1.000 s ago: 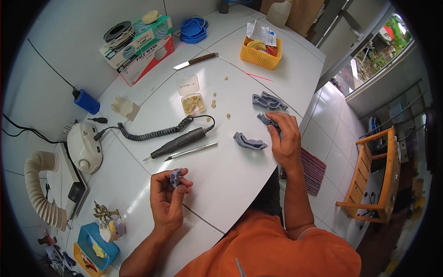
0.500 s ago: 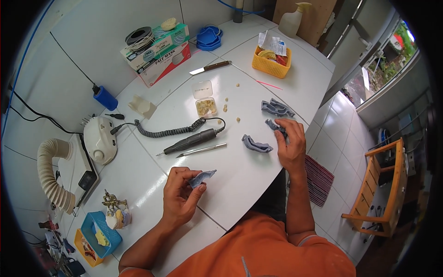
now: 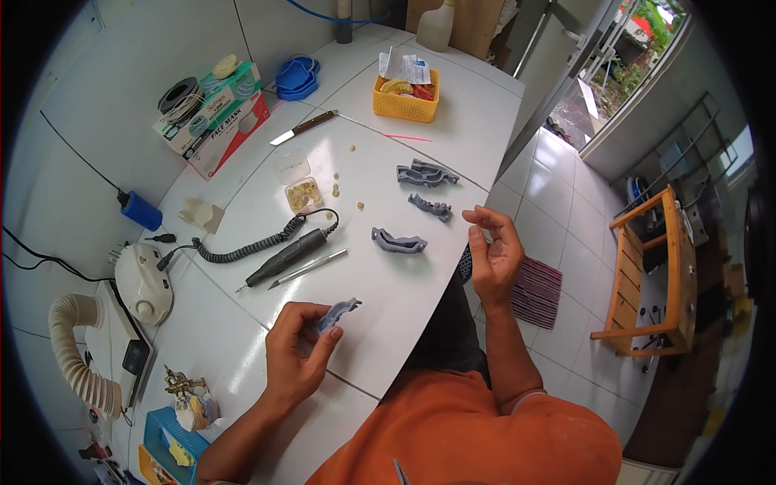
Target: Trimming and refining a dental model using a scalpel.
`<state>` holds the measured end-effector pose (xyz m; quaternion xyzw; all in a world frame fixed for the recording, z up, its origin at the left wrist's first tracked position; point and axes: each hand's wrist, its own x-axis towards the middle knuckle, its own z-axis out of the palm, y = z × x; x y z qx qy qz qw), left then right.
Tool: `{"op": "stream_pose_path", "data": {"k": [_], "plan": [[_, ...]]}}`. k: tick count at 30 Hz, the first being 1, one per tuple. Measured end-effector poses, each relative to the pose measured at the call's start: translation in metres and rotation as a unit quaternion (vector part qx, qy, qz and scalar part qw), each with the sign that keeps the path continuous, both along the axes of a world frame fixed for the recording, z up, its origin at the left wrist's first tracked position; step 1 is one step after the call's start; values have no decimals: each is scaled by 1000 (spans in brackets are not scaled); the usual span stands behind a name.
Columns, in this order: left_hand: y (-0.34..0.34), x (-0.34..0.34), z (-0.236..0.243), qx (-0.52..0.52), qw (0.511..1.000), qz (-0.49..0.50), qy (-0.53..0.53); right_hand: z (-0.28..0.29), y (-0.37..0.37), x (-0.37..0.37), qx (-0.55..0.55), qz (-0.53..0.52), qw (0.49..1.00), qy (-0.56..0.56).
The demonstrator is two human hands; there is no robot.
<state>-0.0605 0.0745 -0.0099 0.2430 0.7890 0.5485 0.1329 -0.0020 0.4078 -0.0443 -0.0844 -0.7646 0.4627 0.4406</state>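
My left hand (image 3: pixel 301 346), low over the table, pinches a small blue-grey dental mould piece (image 3: pixel 338 315) between thumb and fingers. Past the table's right edge is my right hand (image 3: pixel 495 257), its fingers loosely bent and apart with nothing in them. Nearest to it on the tabletop lies a narrow toothed grey mould piece (image 3: pixel 430 208). A larger grey mould piece (image 3: pixel 426 173) rests just beyond that one, and a curved grey mould piece (image 3: pixel 399 242) sits closer to me.
Left of the moulds lie a black rotary handpiece (image 3: pixel 287 259) with a coiled cord, a slim metal craft knife (image 3: pixel 309 268) and a clear box of teeth (image 3: pixel 303 195). Farther back are a wooden-handled knife (image 3: pixel 304 128) and a yellow basket (image 3: pixel 406 108). A white hose (image 3: pixel 71 347) stands far left.
My right hand has let go of the toothed grey mould piece, which now lies on the table, and has drawn back off the edge. The view has shifted; my left hand keeps its piece.
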Motion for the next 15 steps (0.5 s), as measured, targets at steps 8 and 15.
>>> {"op": "stream_pose_path", "data": {"k": [8, 15], "plan": [[39, -21, -3, -32, 989, -44, 138, 19, -22, -7, -104, 36, 994, 24], [34, -20, -2, -9, 991, -34, 127, 12, -28, -8, 63, 51, 996, -47]]}}
